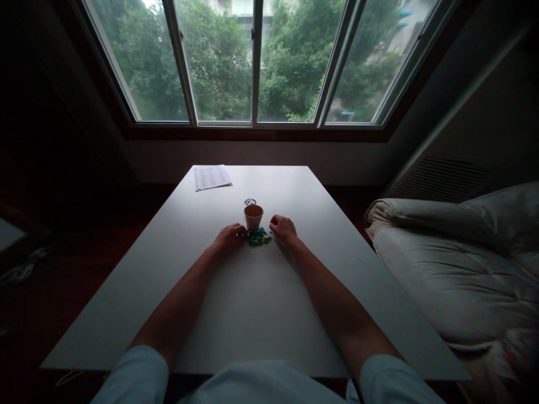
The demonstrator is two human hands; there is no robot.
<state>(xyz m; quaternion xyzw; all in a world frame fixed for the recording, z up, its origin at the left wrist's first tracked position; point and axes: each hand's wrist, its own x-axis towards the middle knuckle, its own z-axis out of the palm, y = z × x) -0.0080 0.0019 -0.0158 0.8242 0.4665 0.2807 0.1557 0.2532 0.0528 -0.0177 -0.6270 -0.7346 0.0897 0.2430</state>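
A small bucket-shaped cup (253, 217), brownish inside with a thin handle at its left side, stands upright on the white table (261, 303). Just in front of it lies a pile of small shiny green and blue pieces (257, 238), too small to name. My left hand (231, 233) rests at the left edge of the pile, fingers curled together by the nearest pieces. To the right of the cup, apart from it, my right hand (283, 227) is closed with fingertips pinched. What either hand holds, if anything, is too small to make out.
Behind the cup lies a small dark-rimmed loop-like object (250, 201). Sheets of paper (212, 177) lie at the table's far left corner. A pale cushioned seat (446, 275) stands along the right side. Beyond the table is a wide window (223, 67).
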